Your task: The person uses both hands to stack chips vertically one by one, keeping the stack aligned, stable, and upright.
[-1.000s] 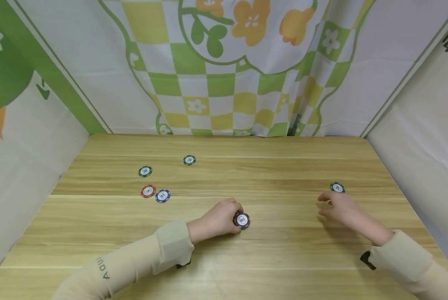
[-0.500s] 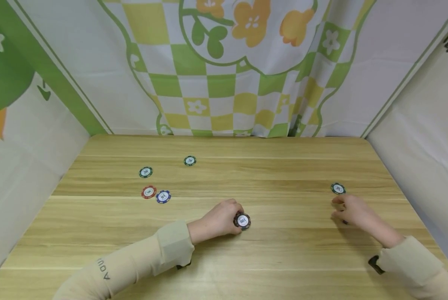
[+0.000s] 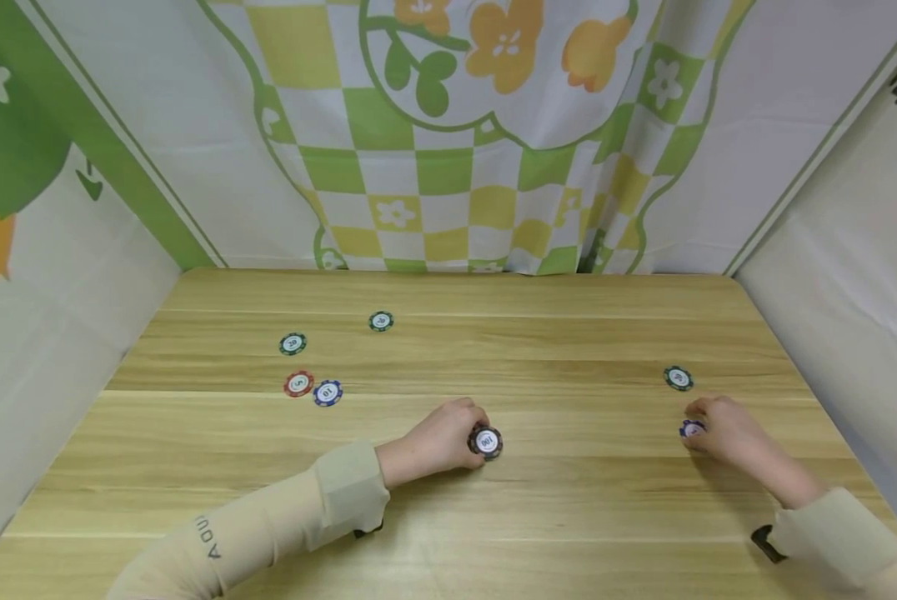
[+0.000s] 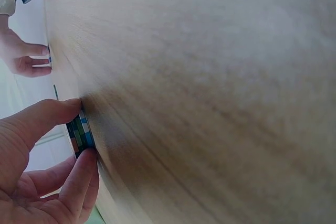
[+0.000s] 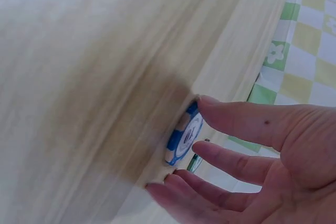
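Head view: two hands at work over a wood-grain table [image 3: 568, 508], a patterned curtain [image 3: 396, 179] behind. The left hand [image 3: 435, 435] grips a low stack of chips [image 4: 82, 135] near the table's middle, topped by a black chip [image 3: 487, 442] marked 100. The right hand [image 3: 735, 437], toward the right side, pinches a blue-and-white chip [image 5: 186, 134]; whether this chip lies flat or is slightly raised cannot be told. A green chip [image 3: 678, 378] lies just beyond it. At left are a red chip [image 3: 298, 383] with a blue 10 chip [image 3: 328, 392] just beside it, and two green 20 chips [image 3: 293, 343] farther back, well apart from each other.

Left wrist view: thumb and fingertips bear on opposite sides of the layered edge. Right wrist view: the thumb tip meets the rim, with the index finger bent in opposite.

Handling (judged): each chip is probably light, stiff, fairly smooth and hard to break. Being thin, a single chip is best taken by opposite points of its rim. The stack's layers could slide over one another, so a hold across its full height suits it.
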{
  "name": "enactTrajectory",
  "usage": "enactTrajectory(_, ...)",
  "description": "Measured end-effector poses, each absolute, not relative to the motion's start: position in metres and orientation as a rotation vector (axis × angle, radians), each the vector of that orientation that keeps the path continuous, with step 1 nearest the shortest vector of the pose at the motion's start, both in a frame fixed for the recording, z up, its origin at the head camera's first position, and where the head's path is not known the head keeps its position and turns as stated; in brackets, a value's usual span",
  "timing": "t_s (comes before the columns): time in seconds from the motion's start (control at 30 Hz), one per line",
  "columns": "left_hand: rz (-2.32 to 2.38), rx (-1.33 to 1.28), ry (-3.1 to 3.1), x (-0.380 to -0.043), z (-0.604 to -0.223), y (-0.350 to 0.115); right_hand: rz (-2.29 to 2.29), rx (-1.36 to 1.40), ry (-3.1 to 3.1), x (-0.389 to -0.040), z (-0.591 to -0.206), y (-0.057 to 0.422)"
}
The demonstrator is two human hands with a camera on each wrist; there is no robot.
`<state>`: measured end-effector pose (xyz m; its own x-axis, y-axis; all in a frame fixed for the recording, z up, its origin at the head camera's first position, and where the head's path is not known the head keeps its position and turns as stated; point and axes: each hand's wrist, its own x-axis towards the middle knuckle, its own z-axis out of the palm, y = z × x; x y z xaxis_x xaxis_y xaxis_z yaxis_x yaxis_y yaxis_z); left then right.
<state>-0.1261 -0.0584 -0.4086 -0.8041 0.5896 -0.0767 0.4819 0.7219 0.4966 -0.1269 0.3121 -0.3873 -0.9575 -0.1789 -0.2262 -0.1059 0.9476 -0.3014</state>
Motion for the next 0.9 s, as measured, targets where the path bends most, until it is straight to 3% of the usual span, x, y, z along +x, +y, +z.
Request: enactTrajectory(0.9, 0.696, 0.848, 2.698, -0.1252, -0.4073, -0.0593, -0.492, -0.163, 2.856, -0.1262, -0.3847, 0.3072)
